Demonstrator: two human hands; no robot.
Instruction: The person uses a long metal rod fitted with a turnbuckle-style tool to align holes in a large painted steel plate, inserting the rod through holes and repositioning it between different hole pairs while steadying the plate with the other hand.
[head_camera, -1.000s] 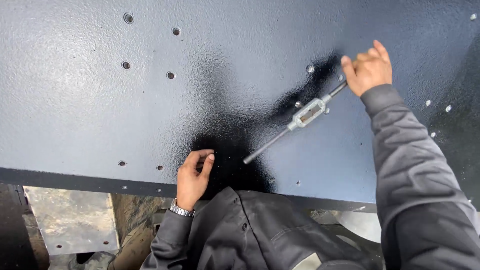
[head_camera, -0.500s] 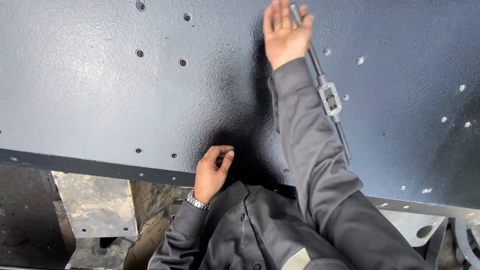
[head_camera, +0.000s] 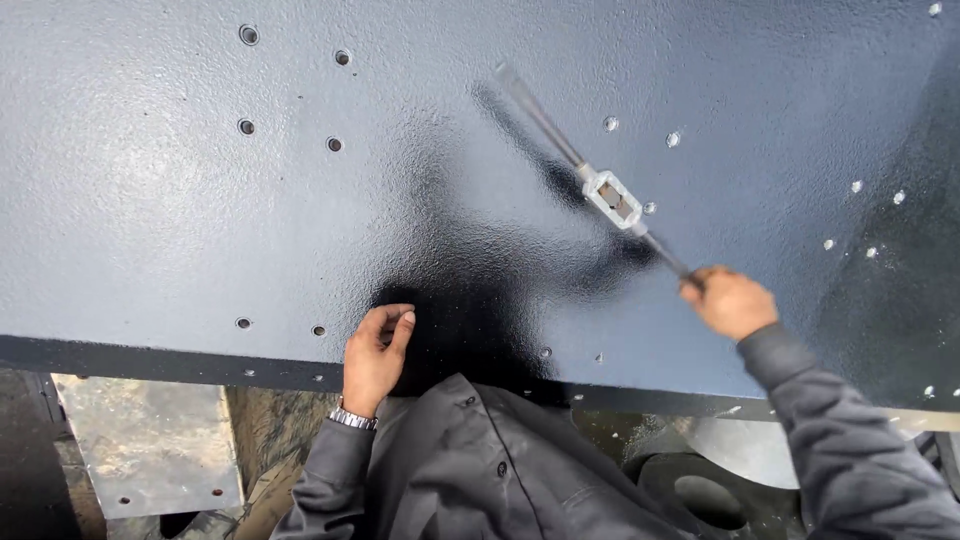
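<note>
A large dark grey painted steel plate (head_camera: 200, 200) with several small drilled holes fills most of the head view. A silver tap wrench (head_camera: 612, 197) stands on the plate at centre right, its two handles lying diagonally. My right hand (head_camera: 730, 301) grips the lower right handle end. My left hand (head_camera: 375, 357) rests on the plate near its front edge, fingers curled, holding nothing. A metal watch (head_camera: 352, 417) is on that wrist.
Under the plate's front edge lie a light metal plate with holes (head_camera: 150, 450) at lower left and a round grey part with a hole (head_camera: 700, 490) at lower right. My dark grey jacket (head_camera: 500, 470) fills the bottom centre.
My right hand has swung the wrench handle around, from the top of the plate down to the lower right. The left hand has stayed on the plate's edge.
</note>
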